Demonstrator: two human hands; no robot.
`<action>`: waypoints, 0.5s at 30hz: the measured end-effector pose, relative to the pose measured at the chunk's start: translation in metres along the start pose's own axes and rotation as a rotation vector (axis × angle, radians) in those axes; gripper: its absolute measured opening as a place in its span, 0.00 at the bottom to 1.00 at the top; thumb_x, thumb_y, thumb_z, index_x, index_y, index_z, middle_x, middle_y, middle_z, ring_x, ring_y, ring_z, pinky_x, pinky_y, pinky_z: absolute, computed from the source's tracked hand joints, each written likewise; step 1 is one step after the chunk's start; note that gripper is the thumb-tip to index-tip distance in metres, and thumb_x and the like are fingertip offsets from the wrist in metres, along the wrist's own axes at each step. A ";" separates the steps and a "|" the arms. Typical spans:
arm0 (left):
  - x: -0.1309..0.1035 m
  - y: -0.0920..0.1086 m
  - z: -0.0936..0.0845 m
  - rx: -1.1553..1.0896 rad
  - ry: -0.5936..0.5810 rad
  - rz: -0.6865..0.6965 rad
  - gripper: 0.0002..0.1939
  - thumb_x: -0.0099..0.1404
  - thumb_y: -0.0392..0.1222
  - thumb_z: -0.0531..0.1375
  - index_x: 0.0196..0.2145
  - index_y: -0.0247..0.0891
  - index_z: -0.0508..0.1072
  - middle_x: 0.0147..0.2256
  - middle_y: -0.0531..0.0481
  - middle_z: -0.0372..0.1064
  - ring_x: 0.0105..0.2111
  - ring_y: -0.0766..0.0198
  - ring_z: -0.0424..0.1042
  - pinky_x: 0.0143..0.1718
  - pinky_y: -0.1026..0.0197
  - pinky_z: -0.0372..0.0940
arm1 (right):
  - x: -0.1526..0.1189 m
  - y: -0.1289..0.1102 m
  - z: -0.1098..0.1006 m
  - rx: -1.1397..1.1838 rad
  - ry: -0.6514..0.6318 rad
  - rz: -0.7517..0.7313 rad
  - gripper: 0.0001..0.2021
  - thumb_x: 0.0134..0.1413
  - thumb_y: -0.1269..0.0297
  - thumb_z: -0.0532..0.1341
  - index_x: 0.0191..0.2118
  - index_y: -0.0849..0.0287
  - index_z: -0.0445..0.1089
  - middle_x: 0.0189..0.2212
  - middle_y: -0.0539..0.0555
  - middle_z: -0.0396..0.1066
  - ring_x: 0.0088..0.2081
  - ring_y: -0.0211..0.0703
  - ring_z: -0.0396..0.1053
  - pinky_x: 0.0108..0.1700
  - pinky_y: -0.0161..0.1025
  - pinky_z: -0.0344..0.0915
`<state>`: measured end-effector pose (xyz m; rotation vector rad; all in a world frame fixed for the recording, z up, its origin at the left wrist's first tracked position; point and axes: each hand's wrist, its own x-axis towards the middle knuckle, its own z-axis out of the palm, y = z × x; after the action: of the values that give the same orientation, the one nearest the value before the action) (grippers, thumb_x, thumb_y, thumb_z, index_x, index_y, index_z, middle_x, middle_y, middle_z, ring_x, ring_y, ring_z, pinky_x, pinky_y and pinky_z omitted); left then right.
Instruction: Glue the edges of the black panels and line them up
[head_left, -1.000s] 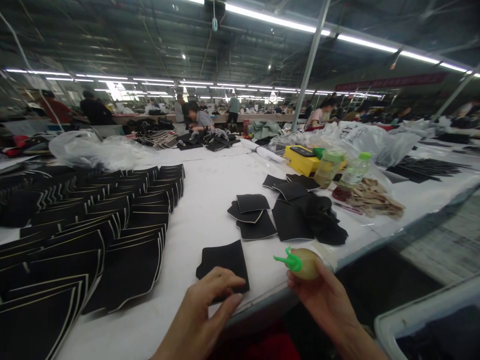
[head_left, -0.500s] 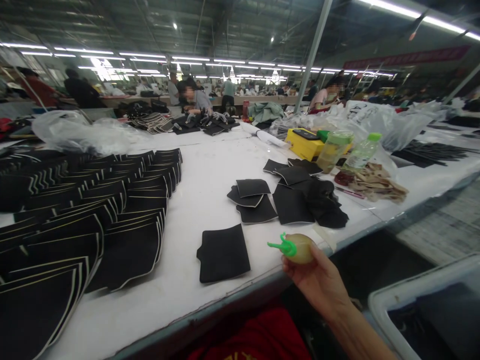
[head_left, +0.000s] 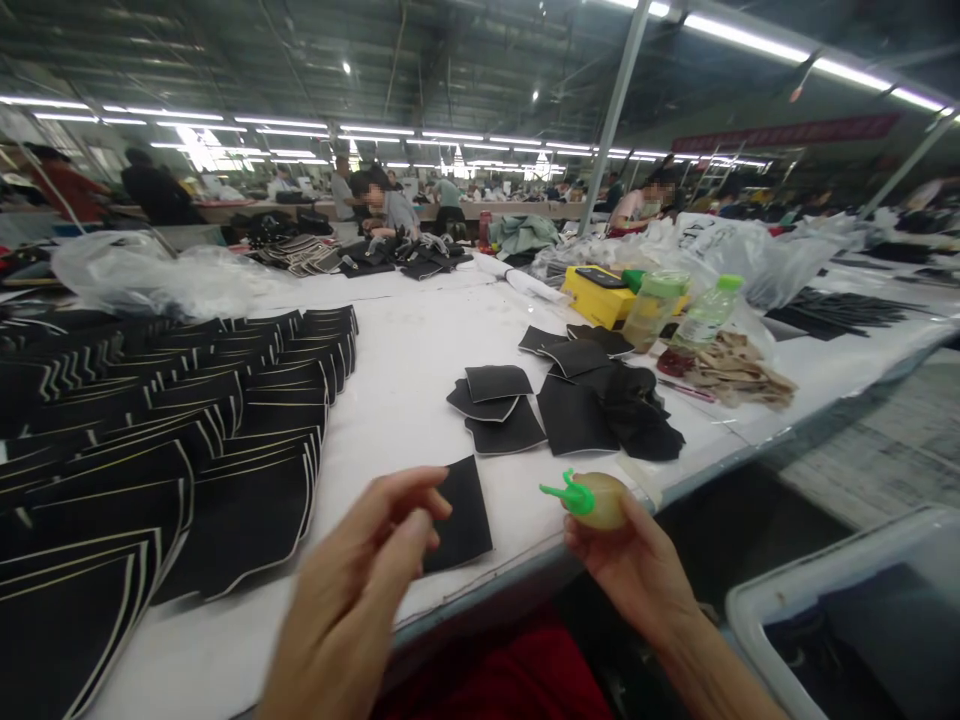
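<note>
My right hand point(head_left: 630, 560) is wrapped round a squeeze bottle point(head_left: 606, 503) of yellowish liquid. Its bright green nozzle points left, above the table's front edge. My left hand point(head_left: 367, 560) hovers over a flat black piece point(head_left: 463, 515) lying near that edge and hides its left side. The left fingers are loosely bent, the thumb a little apart, and nothing shows between them. Just beyond lie several similar black pieces point(head_left: 506, 430), overlapping, next to a crumpled black cloth point(head_left: 641, 415).
Rows of overlapped black pieces with pale edges point(head_left: 247, 500) cover the left of the white table point(head_left: 397, 360). At the right are a yellow box point(head_left: 596, 300), a green-capped bottle point(head_left: 709, 320) and a beige rag point(head_left: 742, 370). A white bin point(head_left: 750, 610) stands below, right.
My left hand has come into view from below and now covers part of the nearest black piece. The right hand still holds the bottle in about the same place. The view has shifted slightly.
</note>
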<state>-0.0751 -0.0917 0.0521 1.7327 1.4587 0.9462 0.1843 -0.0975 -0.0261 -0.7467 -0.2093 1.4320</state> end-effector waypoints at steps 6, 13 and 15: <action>0.062 -0.016 0.075 0.709 -0.232 -0.053 0.29 0.65 0.51 0.55 0.58 0.30 0.60 0.52 0.36 0.60 0.50 0.48 0.63 0.46 0.53 0.63 | -0.001 -0.006 0.005 -0.003 0.062 -0.022 0.21 0.34 0.62 0.77 0.39 0.59 0.76 0.38 0.56 0.76 0.34 0.49 0.74 0.35 0.40 0.74; 0.054 -0.026 0.070 0.778 -0.356 -0.004 0.27 0.64 0.43 0.52 0.59 0.32 0.60 0.52 0.38 0.57 0.49 0.50 0.62 0.42 0.54 0.66 | -0.004 -0.011 0.005 -0.138 -0.029 -0.171 0.23 0.40 0.66 0.74 0.45 0.55 0.73 0.43 0.55 0.73 0.42 0.47 0.71 0.40 0.39 0.73; 0.050 -0.030 0.060 0.755 -0.361 -0.009 0.27 0.65 0.44 0.52 0.60 0.34 0.60 0.52 0.39 0.57 0.50 0.51 0.62 0.44 0.54 0.65 | -0.004 -0.011 0.005 -0.178 -0.052 -0.191 0.24 0.41 0.65 0.74 0.47 0.54 0.71 0.43 0.54 0.73 0.43 0.47 0.71 0.42 0.39 0.72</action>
<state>-0.0333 -0.0405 0.0010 2.2581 1.6770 0.0235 0.1900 -0.0986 -0.0144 -0.8121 -0.4422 1.2625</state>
